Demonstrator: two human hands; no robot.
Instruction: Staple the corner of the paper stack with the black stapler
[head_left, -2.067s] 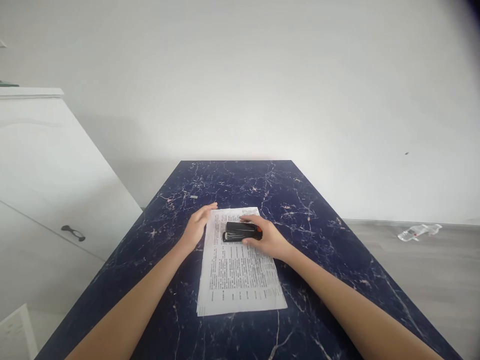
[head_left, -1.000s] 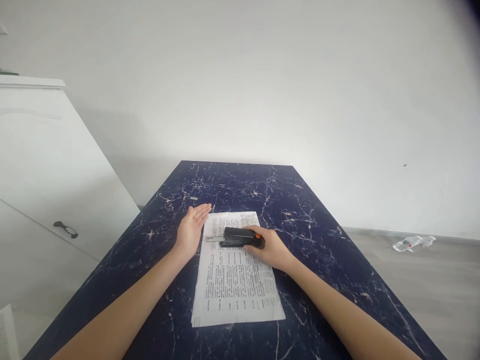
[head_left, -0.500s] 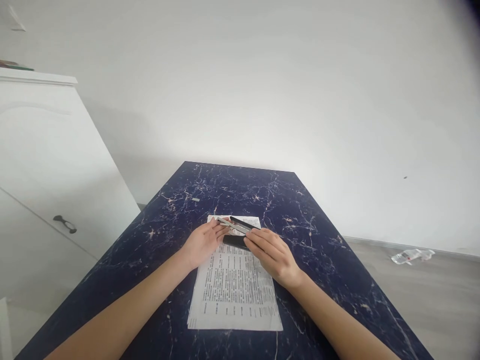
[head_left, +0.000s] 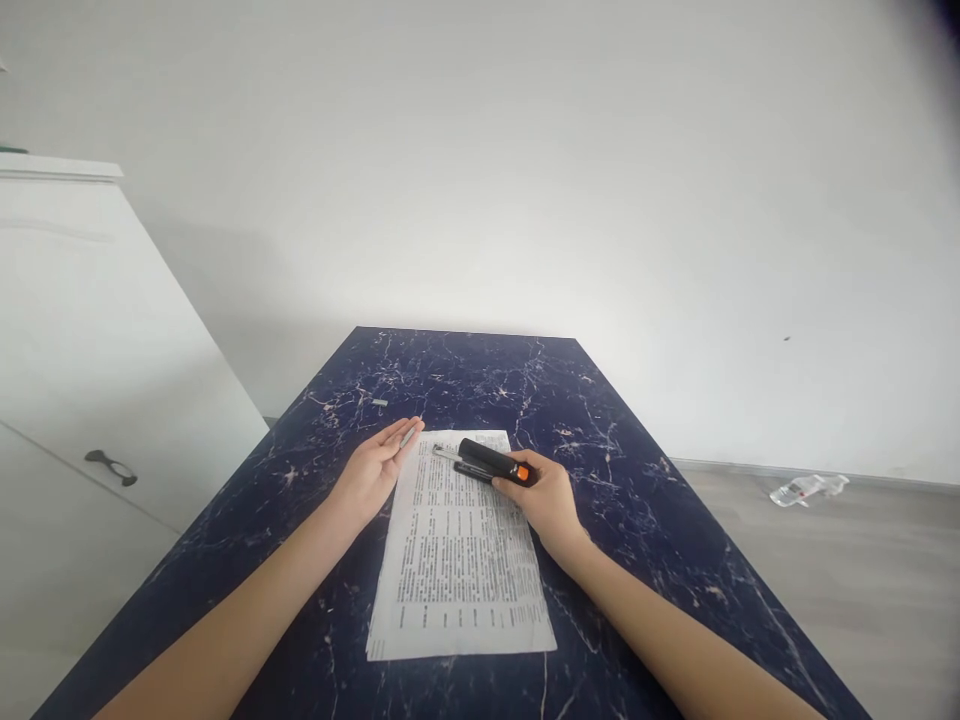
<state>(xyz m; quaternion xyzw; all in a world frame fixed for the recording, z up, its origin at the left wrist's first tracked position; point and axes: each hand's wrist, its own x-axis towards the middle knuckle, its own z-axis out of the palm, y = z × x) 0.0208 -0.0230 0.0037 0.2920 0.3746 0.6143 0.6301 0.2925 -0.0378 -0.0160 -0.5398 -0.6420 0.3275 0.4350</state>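
My right hand (head_left: pixel 546 500) is closed around the rear of a black stapler (head_left: pixel 491 458) with an orange patch. A silver metal piece (head_left: pixel 445 452) sticks out from the stapler's front toward the left. Between the fingers of my left hand (head_left: pixel 373 468) is a thin silver strip (head_left: pixel 409 435) that looks like a row of staples. This hand is half turned up, beside the upper left corner of the papers. Beneath the stapler lies a stack of printed papers (head_left: pixel 457 570), its top sheet covered in small text.
A small pale strip (head_left: pixel 380 403) lies on the dark blue marbled table (head_left: pixel 450 375), beyond my left hand. To the left stands a white cabinet (head_left: pixel 67 330) with a dark handle. Clear plastic packaging (head_left: pixel 808 490) rests on the floor at right.
My left hand has drawn away leftward from the stapler, with the silver strip now in its fingers. The stapler has turned in my right hand, showing its black top and orange patch.
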